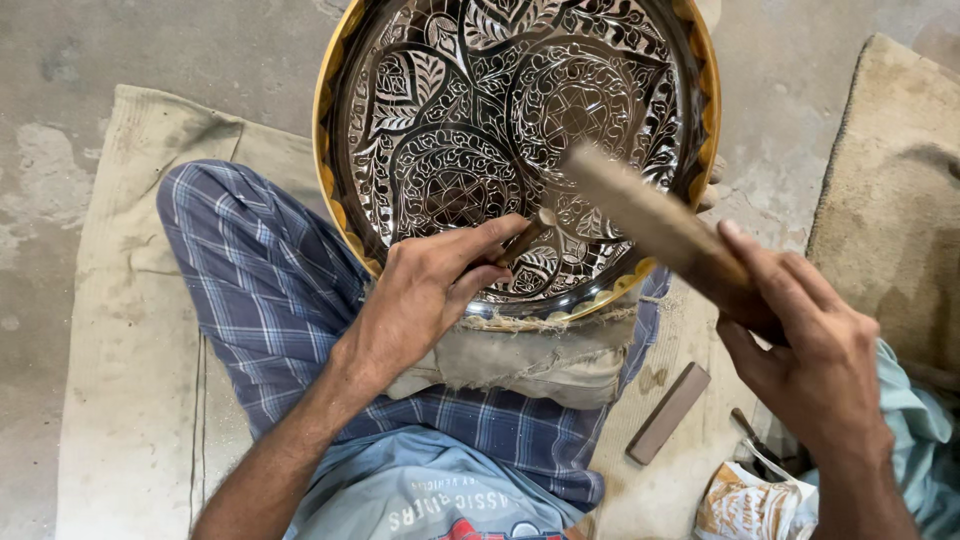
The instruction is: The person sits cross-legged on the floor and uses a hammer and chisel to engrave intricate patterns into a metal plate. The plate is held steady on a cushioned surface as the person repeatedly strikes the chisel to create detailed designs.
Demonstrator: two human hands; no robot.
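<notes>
Plate: the big round engraved metal plate (520, 130), silver-faced with a gold-coloured scalloped rim, leans against your lap, its lower edge on a worn cloth pad (530, 355). Keep it braced there so it does not rock under a blow.
Mats: a pale sack mat (120, 330) lies under your legs on the concrete floor; a second tan mat (890, 200) lies to your right, well apart from the work.
Mallet: your right hand (810, 350) is wrapped firmly round a wooden mallet (650, 220), raised and blurred above the plate's lower right part. Bring it down square on the tool's head, not on your knuckles.
Left hand: your left hand (430, 290) rests on the plate's lower rim, fingers pinched round a small chisel (528, 236) whose tip sits on the engraved pattern. Hold the tool steady and keep the fingertips low on it.
Block: a flat brownish block (668, 413) lies on the mat by your right knee, clear of the swing.
Packet: a crumpled printed packet (745, 505) sits at the bottom right with some dark tool handles just beside it; what they are, I cannot tell.
</notes>
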